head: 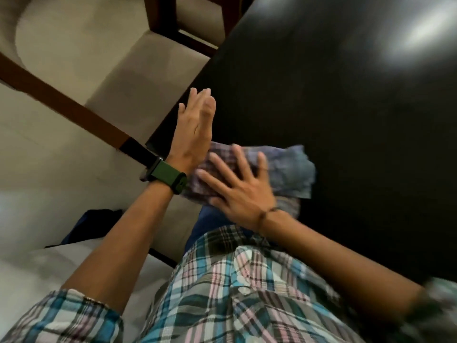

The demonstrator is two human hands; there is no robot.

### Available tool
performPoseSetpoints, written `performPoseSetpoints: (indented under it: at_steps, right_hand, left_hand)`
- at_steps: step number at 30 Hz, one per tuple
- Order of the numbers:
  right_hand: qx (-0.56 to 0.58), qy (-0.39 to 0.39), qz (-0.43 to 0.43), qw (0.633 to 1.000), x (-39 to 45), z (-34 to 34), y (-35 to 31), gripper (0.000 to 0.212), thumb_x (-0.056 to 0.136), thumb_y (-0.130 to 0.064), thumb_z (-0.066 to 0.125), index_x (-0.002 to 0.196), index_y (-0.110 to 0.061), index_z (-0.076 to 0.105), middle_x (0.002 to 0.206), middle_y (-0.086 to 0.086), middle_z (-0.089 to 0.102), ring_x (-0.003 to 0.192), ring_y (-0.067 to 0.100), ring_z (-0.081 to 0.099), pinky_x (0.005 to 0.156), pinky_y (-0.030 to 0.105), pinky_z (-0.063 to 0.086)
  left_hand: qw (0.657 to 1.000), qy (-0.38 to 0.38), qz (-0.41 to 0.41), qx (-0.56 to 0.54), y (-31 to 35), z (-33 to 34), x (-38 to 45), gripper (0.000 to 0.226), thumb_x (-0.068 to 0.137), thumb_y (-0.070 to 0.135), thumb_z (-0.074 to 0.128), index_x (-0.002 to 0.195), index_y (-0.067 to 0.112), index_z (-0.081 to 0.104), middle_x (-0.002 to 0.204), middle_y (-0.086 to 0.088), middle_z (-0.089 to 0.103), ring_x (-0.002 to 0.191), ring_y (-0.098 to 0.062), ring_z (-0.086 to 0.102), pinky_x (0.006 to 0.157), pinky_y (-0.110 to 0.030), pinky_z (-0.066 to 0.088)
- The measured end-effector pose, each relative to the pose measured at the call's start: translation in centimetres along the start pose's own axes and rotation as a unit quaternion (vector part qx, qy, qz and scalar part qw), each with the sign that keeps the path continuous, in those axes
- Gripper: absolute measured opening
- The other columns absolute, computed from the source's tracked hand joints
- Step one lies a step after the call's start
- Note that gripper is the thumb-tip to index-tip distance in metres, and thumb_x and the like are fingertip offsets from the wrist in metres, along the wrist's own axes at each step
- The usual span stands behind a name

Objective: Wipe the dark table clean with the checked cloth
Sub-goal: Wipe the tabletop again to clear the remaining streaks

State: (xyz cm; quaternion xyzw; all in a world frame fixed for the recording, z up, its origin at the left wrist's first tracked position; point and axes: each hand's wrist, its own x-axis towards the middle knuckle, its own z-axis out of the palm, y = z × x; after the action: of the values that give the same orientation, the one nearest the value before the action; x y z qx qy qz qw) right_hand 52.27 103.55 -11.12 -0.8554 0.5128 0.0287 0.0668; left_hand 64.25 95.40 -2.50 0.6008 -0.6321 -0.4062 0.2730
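The dark glossy table (321, 95) fills the right and upper part of the view. A bunched blue and purple checked cloth (289, 169) lies near its lower left corner. My right hand (237, 186) lies flat on the cloth with fingers spread, pressing it onto the tabletop. My left hand (195, 127), with a green watch on the wrist, is held on edge with straight fingers along the table's left edge, just left of the cloth, and holds nothing.
A wooden chair frame (61, 100) with a beige cushion (81, 45) stands left of the table, and another chair's legs (173, 28) are at the top. A pale floor lies below left. My checked shirt fills the bottom.
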Motion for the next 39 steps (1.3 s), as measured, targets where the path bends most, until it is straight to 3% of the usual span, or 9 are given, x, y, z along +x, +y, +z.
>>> performPoseSetpoints:
  at_steps: [3,7,15,21,27,29,32,36,39]
  right_hand:
    - [0.013,0.003,0.015,1.0,4.2,-0.9,-2.8,0.051,0.095,-0.054,0.033,0.142,-0.037,0.034,0.157,0.001,0.021,0.144,0.04,0.003,0.103,0.068,-0.011]
    - [0.026,0.023,0.007,0.999,1.7,-0.1,-1.5,0.051,0.094,-0.052,0.038,0.141,-0.035,0.038,0.154,0.001,0.029,0.144,0.038,0.009,0.109,0.068,0.0]
    - [-0.017,0.034,0.209,0.977,-20.2,2.3,5.3,0.06,0.089,-0.058,0.036,0.145,-0.041,0.023,0.155,0.0,0.022,0.142,0.039,0.017,0.105,0.069,0.015]
    - [0.008,-0.033,0.361,0.932,-34.0,3.1,9.7,0.056,0.094,-0.062,0.008,0.147,-0.046,0.002,0.158,-0.011,-0.002,0.144,0.033,0.007,0.107,0.063,0.008]
    - [0.052,0.002,0.434,0.9,-28.8,2.7,7.5,0.054,0.093,-0.063,0.003,0.145,-0.049,-0.001,0.159,-0.012,-0.002,0.143,0.03,0.003,0.106,0.061,0.002]
    - [0.05,0.013,0.401,0.915,-23.8,2.2,6.2,0.055,0.093,-0.062,0.004,0.146,-0.046,0.006,0.157,-0.004,0.013,0.142,0.037,0.004,0.106,0.063,-0.003]
    - [0.087,0.007,0.305,0.948,-15.1,1.0,4.0,0.057,0.091,-0.06,0.013,0.146,-0.044,0.01,0.157,-0.005,0.002,0.142,0.037,-0.013,0.102,0.068,-0.019]
    - [0.081,-0.029,0.229,0.97,-10.9,-0.6,2.7,0.053,0.097,-0.055,0.022,0.148,-0.042,0.009,0.159,-0.004,0.004,0.144,0.033,-0.012,0.105,0.065,-0.016]
    - [0.07,0.024,0.299,0.951,-14.3,1.2,3.6,0.052,0.096,-0.055,0.023,0.146,-0.043,0.017,0.158,-0.008,0.012,0.145,0.028,-0.002,0.106,0.07,-0.003]
  left_hand:
    - [1.0,-0.013,0.019,0.018,1.0,1.2,-0.2,0.044,0.099,0.027,0.016,0.14,0.014,0.024,0.153,-0.004,0.014,0.139,-0.01,0.003,0.112,-0.03,-0.004]
    - [0.997,-0.052,0.043,0.039,2.4,3.0,-0.2,0.045,0.099,0.028,0.015,0.14,0.013,0.025,0.153,-0.006,0.015,0.137,-0.009,0.003,0.112,-0.03,-0.003]
    - [0.975,-0.183,0.085,0.089,5.0,8.8,-0.7,0.047,0.099,0.034,0.014,0.14,0.014,0.026,0.152,-0.005,0.019,0.14,-0.011,0.005,0.111,-0.028,-0.004]
    - [0.953,-0.253,0.133,0.098,6.4,11.6,-1.8,0.048,0.099,0.033,0.013,0.14,0.013,0.026,0.152,-0.005,0.018,0.135,-0.002,0.004,0.11,-0.024,-0.006]
    - [0.949,-0.276,0.129,0.08,7.8,12.6,-2.9,0.047,0.098,0.033,0.014,0.14,0.015,0.024,0.153,-0.002,0.016,0.121,0.003,0.002,0.113,-0.031,-0.002]
    - [0.945,-0.29,0.132,0.074,8.4,13.3,-3.3,0.047,0.098,0.033,0.014,0.14,0.015,0.024,0.153,-0.002,0.015,0.124,0.002,0.002,0.113,-0.032,-0.002]
    - [0.929,-0.313,0.18,0.083,8.8,14.8,-3.7,0.047,0.098,0.034,0.014,0.14,0.014,0.025,0.152,-0.003,0.018,0.122,0.005,0.002,0.111,-0.027,-0.004]
    - [0.901,-0.337,0.254,0.099,9.7,16.1,-3.1,0.059,0.091,0.041,0.012,0.14,0.011,0.025,0.152,-0.005,0.02,0.13,0.003,0.004,0.109,-0.023,-0.005]
    - [0.896,-0.347,0.258,0.097,10.5,16.9,-2.4,0.06,0.09,0.044,0.012,0.14,0.013,0.026,0.152,-0.004,0.021,0.13,0.004,0.004,0.108,-0.022,-0.005]
